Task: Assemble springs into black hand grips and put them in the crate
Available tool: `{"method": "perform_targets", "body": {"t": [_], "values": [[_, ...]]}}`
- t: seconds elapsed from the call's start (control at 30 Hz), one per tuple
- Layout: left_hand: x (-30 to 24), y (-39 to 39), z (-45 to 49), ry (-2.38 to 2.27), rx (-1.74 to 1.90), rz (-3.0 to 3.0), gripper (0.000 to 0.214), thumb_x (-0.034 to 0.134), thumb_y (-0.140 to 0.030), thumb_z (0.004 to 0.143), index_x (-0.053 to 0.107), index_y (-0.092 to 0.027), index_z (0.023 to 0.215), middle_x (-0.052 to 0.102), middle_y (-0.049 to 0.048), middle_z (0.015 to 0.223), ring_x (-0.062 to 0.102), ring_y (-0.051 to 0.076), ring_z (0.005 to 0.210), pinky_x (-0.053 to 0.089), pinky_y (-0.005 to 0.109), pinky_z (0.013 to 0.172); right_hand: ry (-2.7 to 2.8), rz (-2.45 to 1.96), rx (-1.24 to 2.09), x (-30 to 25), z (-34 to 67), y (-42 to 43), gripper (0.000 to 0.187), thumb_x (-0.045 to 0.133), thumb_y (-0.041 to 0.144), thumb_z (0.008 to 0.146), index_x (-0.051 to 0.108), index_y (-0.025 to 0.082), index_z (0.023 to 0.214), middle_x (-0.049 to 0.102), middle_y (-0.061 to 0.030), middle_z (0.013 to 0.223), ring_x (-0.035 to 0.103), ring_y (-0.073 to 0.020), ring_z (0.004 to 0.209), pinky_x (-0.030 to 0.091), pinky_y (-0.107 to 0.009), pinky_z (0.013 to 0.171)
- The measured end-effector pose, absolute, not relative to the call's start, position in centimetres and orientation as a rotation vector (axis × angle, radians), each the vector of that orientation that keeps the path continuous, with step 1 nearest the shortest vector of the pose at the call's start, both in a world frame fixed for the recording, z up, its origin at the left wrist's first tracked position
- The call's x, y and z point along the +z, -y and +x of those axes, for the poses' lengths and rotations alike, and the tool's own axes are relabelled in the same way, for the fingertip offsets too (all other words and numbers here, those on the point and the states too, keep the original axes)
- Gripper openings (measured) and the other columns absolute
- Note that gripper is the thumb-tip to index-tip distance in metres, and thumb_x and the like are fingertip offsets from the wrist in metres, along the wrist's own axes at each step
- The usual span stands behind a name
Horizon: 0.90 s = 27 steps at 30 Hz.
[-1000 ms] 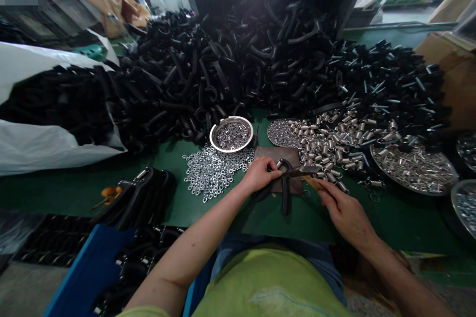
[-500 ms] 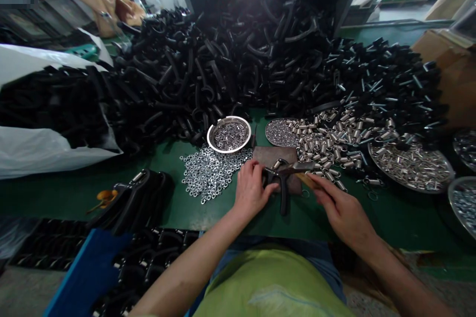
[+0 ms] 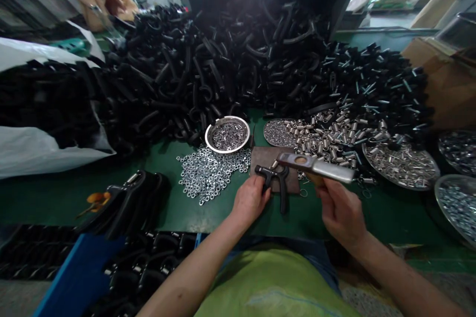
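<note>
A black hand gripper with a spring (image 3: 277, 181) lies on a brown pad (image 3: 265, 157) on the green table. My left hand (image 3: 250, 200) is closed round its left handle. My right hand (image 3: 340, 212) holds a flat metal tool with a hole (image 3: 316, 166), lifted above the pad and pointing left over the black hand gripper.
A loose heap of washers (image 3: 208, 171) lies left of the pad, a steel bowl (image 3: 227, 134) behind it. Springs (image 3: 330, 133) and metal trays (image 3: 403, 163) spread to the right. Black handles (image 3: 230, 59) pile up at the back. Finished grippers (image 3: 137, 198) lie at left.
My right hand has lifted the metal tool off the hand gripper and raised it. My left hand slid from the top of the hand gripper down to its left handle.
</note>
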<state>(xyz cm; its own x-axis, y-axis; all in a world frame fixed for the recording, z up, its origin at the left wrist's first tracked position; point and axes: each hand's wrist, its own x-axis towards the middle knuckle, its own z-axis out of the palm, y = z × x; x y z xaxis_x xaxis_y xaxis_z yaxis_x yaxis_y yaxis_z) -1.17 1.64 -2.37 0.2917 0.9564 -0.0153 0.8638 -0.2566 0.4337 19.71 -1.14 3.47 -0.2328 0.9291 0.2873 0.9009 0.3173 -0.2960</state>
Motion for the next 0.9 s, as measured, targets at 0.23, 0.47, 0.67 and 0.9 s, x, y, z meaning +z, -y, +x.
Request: {"method": "perform_targets", "body": {"t": [0.23, 0.47, 0.67, 0.9], "values": [[-2.5, -1.8, -1.1, -1.632, 0.358, 2.202, 0.010, 0.054, -0.028, 0.082, 0.050, -0.019, 0.085, 0.061, 0.0068, 0.087, 0.059, 0.022, 0.084, 0.044, 0.030, 0.071, 2.283, -1.701, 0.129, 2.7, 19.4, 1.0, 0.044, 0.033, 0.025, 0.094, 0.042, 0.027, 0.137, 0.069, -0.0071, 0.100, 0.067, -0.0196, 0.082, 0.053, -0.030, 0.069], [-2.2, -2.0, -1.3, -1.617, 0.319, 2.161, 0.010, 0.054, -0.029, 0.080, 0.050, -0.020, 0.083, 0.061, 0.0066, 0.087, 0.059, 0.021, 0.081, 0.043, 0.029, 0.067, 2.364, -1.743, 0.207, 3.1, 20.0, -0.2, 0.043, 0.037, 0.028, 0.093, 0.043, 0.031, 0.135, 0.069, -0.0040, 0.105, 0.068, -0.0206, 0.083, 0.054, -0.031, 0.067], [-2.1, -2.3, -1.1, -1.613, 0.328, 2.123, 0.011, 0.055, -0.030, 0.079, 0.052, -0.020, 0.082, 0.062, 0.0060, 0.085, 0.059, 0.020, 0.079, 0.043, 0.029, 0.066, 2.185, -1.795, 0.069, 2.0, 20.5, -2.5, 0.041, 0.035, 0.028, 0.093, 0.047, 0.027, 0.132, 0.066, -0.0056, 0.115, 0.068, -0.0228, 0.088, 0.053, -0.033, 0.070], [-0.3, -2.9, -4.1, -1.601, 0.405, 2.057, 0.015, 0.062, -0.034, 0.073, 0.056, -0.021, 0.077, 0.062, 0.0015, 0.077, 0.056, 0.017, 0.069, 0.038, 0.026, 0.059, 2.191, -1.679, -0.120, -0.3, 22.2, 0.2, 0.044, 0.040, 0.035, 0.091, 0.043, 0.031, 0.136, 0.066, -0.0055, 0.115, 0.067, -0.0246, 0.083, 0.048, -0.033, 0.061]]}}
